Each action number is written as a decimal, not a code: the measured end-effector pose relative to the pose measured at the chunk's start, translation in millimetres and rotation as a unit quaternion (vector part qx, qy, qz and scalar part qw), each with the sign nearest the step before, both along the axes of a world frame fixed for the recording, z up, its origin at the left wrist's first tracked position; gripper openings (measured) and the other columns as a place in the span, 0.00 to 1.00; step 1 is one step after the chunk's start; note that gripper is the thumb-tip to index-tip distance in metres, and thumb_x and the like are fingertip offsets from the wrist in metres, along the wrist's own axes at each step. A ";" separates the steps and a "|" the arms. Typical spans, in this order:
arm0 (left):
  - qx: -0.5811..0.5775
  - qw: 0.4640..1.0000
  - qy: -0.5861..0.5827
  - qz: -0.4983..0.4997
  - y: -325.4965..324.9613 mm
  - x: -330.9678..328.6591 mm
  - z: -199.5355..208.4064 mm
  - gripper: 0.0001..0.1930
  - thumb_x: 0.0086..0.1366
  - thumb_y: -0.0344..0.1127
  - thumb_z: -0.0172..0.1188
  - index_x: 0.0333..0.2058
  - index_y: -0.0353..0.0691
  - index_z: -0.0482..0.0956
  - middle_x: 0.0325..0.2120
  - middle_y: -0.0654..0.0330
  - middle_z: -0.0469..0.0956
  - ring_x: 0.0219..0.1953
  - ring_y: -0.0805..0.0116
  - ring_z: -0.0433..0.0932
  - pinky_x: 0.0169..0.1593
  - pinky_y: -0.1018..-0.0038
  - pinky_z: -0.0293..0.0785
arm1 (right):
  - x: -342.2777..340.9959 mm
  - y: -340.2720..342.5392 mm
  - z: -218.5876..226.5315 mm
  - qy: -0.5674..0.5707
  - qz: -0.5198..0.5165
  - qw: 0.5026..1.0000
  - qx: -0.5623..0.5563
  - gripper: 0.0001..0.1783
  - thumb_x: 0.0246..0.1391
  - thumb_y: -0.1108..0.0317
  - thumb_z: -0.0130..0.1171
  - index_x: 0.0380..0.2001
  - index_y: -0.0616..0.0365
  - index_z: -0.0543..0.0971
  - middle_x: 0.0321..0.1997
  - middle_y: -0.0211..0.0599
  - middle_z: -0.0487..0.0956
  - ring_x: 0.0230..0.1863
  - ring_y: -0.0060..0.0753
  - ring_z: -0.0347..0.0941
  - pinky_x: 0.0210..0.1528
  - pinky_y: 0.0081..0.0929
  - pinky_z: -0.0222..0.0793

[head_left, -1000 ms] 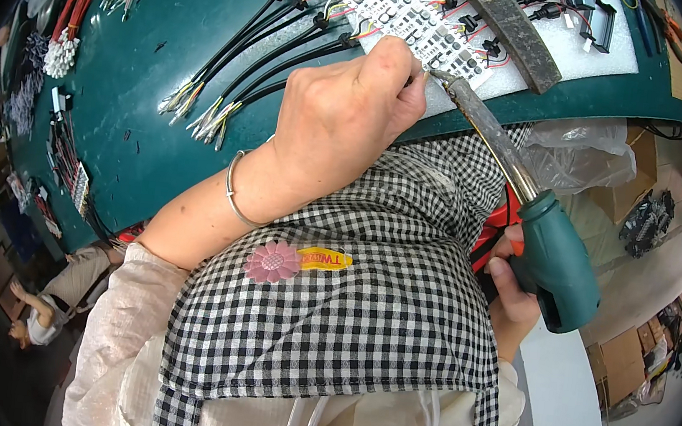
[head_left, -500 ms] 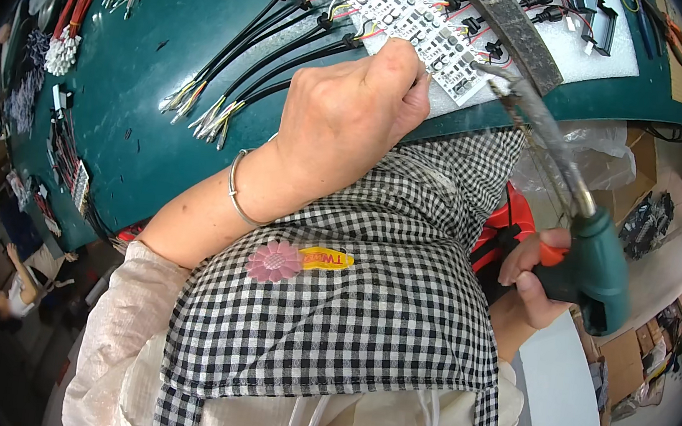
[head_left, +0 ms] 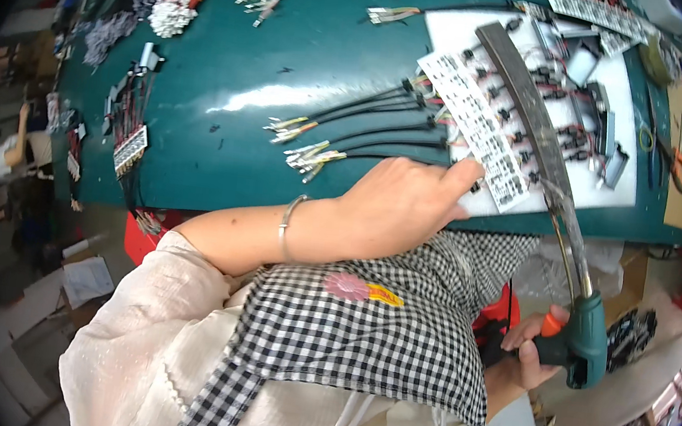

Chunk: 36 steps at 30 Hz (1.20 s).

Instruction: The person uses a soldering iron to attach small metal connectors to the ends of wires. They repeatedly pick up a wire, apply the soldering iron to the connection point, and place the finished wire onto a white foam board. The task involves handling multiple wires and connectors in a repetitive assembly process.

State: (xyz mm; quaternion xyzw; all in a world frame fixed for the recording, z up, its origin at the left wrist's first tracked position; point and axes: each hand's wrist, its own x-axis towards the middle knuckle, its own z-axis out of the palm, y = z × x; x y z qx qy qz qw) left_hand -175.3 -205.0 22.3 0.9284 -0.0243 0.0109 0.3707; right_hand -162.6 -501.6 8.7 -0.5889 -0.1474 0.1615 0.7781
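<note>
My right hand (head_left: 529,352) grips a green soldering gun (head_left: 589,342) with an orange trigger. Its long metal barrel points up to the near end of a dark metal bar (head_left: 529,108), where the tip is hard to make out. My left hand (head_left: 414,200) is closed in a pinch at the near-left corner of a white circuit board panel (head_left: 473,127); what the fingers pinch is hidden. Several black cables (head_left: 383,138) with bare, coloured wire ends run left from the panel. Along its other side, wires with black connectors (head_left: 572,143) pass beneath the bar.
A white foam sheet (head_left: 611,206) lies under the panel on the green table (head_left: 194,171). Red wire bundles with white plugs (head_left: 174,16) lie at the far left, and wired board pieces (head_left: 129,151) nearer. Pliers with orange handles (head_left: 680,172) lie at right. Another person (head_left: 7,154) is at far left.
The view has shifted, so the table and panel appear lower and more of the far side shows. The left hand stays pinched at the panel's corner; the soldering gun stays in the right hand.
</note>
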 end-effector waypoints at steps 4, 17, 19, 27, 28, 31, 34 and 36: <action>0.001 0.988 0.142 -0.055 46.9 -19.9 29.0 0.14 0.52 0.30 0.63 0.38 0.39 0.73 0.19 0.51 0.76 0.22 0.51 0.76 0.25 0.64 0.72 | 2.5 4.6 7.1 0.006 -0.052 0.999 0.004 0.33 0.41 0.78 0.57 0.52 0.73 0.58 0.15 0.37 0.66 0.13 0.27 0.63 0.15 0.21 0.64; 0.342 0.917 -0.125 0.162 234.8 87.7 -21.2 0.12 0.50 0.34 0.64 0.35 0.41 0.80 0.34 0.57 0.75 0.41 0.56 0.72 0.45 0.64 0.69 | 5.3 21.2 15.3 -0.007 -0.032 0.999 0.008 0.33 0.41 0.74 0.57 0.51 0.73 0.59 0.18 0.38 0.67 0.13 0.26 0.63 0.13 0.21 0.65; 0.246 0.948 -0.128 0.156 239.3 101.2 -14.4 0.09 0.52 0.35 0.63 0.33 0.42 0.81 0.33 0.58 0.76 0.40 0.57 0.73 0.44 0.68 0.70 | 1.4 18.2 16.7 -0.007 -0.055 0.998 0.014 0.32 0.41 0.74 0.57 0.51 0.74 0.59 0.17 0.37 0.66 0.12 0.26 0.63 0.13 0.21 0.65; -0.149 0.888 -0.371 0.226 247.6 99.9 44.0 0.11 0.65 0.28 0.50 0.46 0.32 0.72 0.31 0.57 0.79 0.38 0.74 0.75 0.46 0.79 0.69 | 4.5 23.4 12.8 -0.004 -0.105 0.994 -0.001 0.32 0.41 0.76 0.57 0.51 0.75 0.60 0.17 0.38 0.67 0.14 0.27 0.65 0.15 0.20 0.66; -0.138 0.842 -0.458 0.248 239.9 103.0 48.7 0.11 0.65 0.26 0.50 0.45 0.31 0.72 0.31 0.56 0.79 0.36 0.71 0.77 0.43 0.78 0.72 | 6.4 22.9 11.0 -0.010 -0.105 0.994 -0.007 0.32 0.41 0.75 0.57 0.51 0.75 0.60 0.17 0.39 0.67 0.14 0.27 0.65 0.15 0.20 0.66; 0.025 0.781 -0.589 0.207 202.7 106.7 63.3 0.10 0.64 0.25 0.51 0.44 0.29 0.71 0.30 0.54 0.78 0.31 0.74 0.76 0.34 0.81 0.73 | 10.2 31.3 11.0 -0.016 -0.127 0.992 -0.007 0.32 0.41 0.75 0.57 0.51 0.74 0.61 0.17 0.38 0.67 0.14 0.26 0.65 0.15 0.19 0.66; -0.116 0.866 -0.469 0.126 127.9 90.4 69.9 0.10 0.66 0.26 0.49 0.44 0.29 0.70 0.26 0.58 0.75 0.24 0.77 0.70 0.29 0.84 0.67 | 16.3 42.0 20.5 -0.027 -0.126 0.992 -0.010 0.30 0.42 0.76 0.56 0.51 0.74 0.61 0.17 0.39 0.69 0.14 0.25 0.65 0.16 0.19 0.66; -0.183 0.952 -0.245 0.027 76.0 68.3 74.8 0.09 0.67 0.28 0.47 0.43 0.33 0.71 0.21 0.65 0.69 0.20 0.82 0.63 0.22 0.87 0.57 | 18.7 48.2 25.2 -0.043 -0.150 0.987 -0.033 0.30 0.41 0.77 0.56 0.51 0.74 0.62 0.17 0.39 0.69 0.14 0.26 0.66 0.17 0.19 0.66</action>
